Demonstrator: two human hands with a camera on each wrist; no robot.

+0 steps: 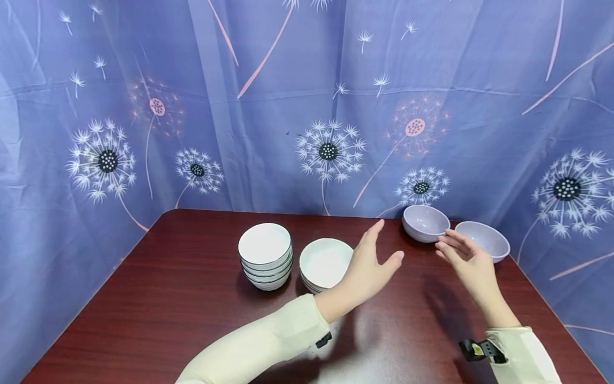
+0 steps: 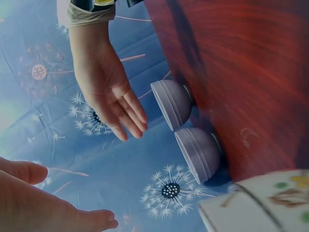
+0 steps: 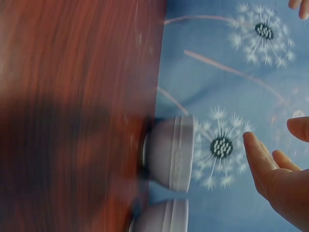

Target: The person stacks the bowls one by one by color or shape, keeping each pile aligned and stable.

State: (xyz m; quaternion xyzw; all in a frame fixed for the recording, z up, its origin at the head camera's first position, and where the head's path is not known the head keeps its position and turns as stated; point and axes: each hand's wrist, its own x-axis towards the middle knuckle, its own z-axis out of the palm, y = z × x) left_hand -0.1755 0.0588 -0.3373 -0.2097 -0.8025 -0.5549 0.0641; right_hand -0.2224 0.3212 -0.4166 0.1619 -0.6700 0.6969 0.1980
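My left hand (image 1: 362,269) hovers over the table, fingers extended and thumb apart, holding nothing. It partly overlaps a short stack of white bowls (image 1: 322,262) in the head view. Two lavender bowls stand at the back right, one on the left (image 1: 416,228) and one on the right (image 1: 484,240). Above the table in front of them is my right hand (image 1: 472,269), its fingers loosely bent with no object between them. From the right wrist, the same hand (image 3: 282,181) shows apart from the nearer lavender bowl (image 3: 169,154).
A taller stack of white bowls with dark rims (image 1: 266,269) stands left of the short stack. In the left wrist view, a white bowl with a painted pattern (image 2: 275,203) fills the lower right corner. A blue dandelion-print curtain (image 1: 268,133) surrounds the dark red table (image 1: 158,298).
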